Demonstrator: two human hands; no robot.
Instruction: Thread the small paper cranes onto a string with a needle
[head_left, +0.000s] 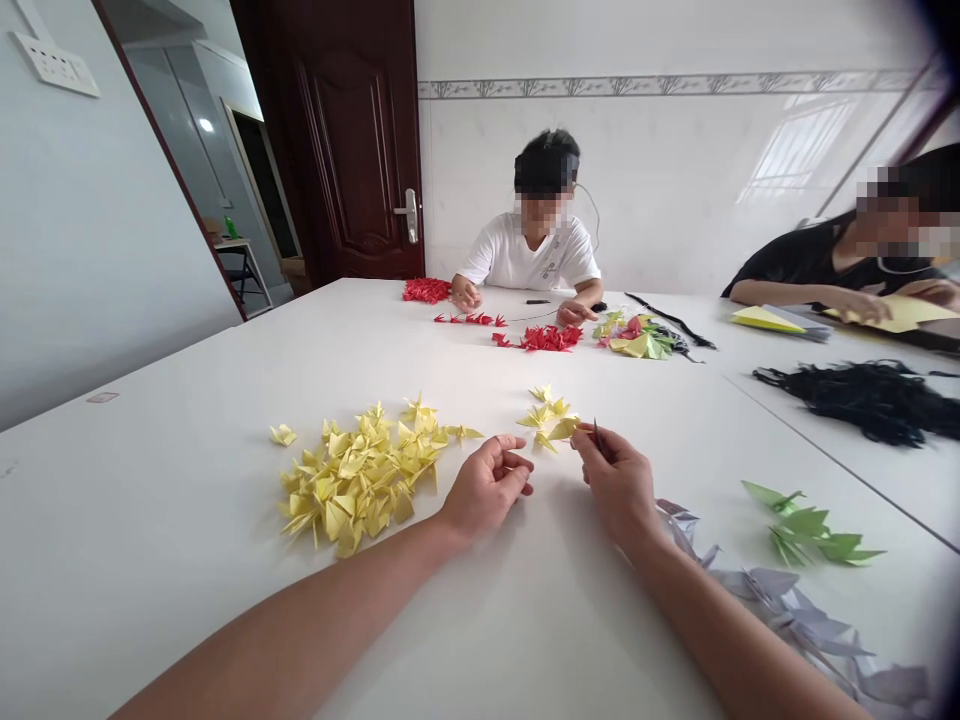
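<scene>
A large heap of yellow folded paper cranes (364, 475) lies on the white table (187, 450), left of my left hand (491, 485). That hand has curled fingers, and whatever they may hold is too small to make out. My right hand (615, 480) is closed around a thin dark pointed tool (597, 436). Just beyond its fingertips sits a small group of yellow cranes (551, 412), the nearest one touching or close to the fingers. One yellow crane (461, 433) lies at the heap's right edge, near my left hand.
Green cranes (814, 525) and pale purple cranes (802, 615) lie at the right. Black cords (855, 395) are piled behind them. Across the table, a person in white handles red cranes (551, 338); another in black handles yellow paper (900, 313) at the far right.
</scene>
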